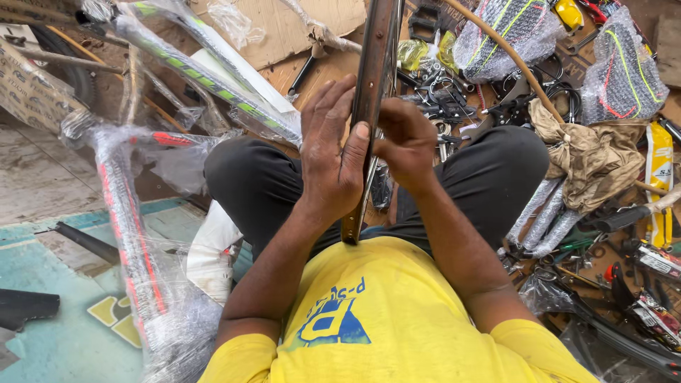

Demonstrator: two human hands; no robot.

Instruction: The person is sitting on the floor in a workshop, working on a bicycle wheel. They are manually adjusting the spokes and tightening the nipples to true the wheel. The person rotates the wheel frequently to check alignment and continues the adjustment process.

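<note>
Both hands point(369, 152) around wheel rim point(374, 64)

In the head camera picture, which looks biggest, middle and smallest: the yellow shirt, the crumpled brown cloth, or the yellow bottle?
1. Yellow shirt, though nearness to the camera enlarges it.
2. Crumpled brown cloth.
3. Yellow bottle.
</note>
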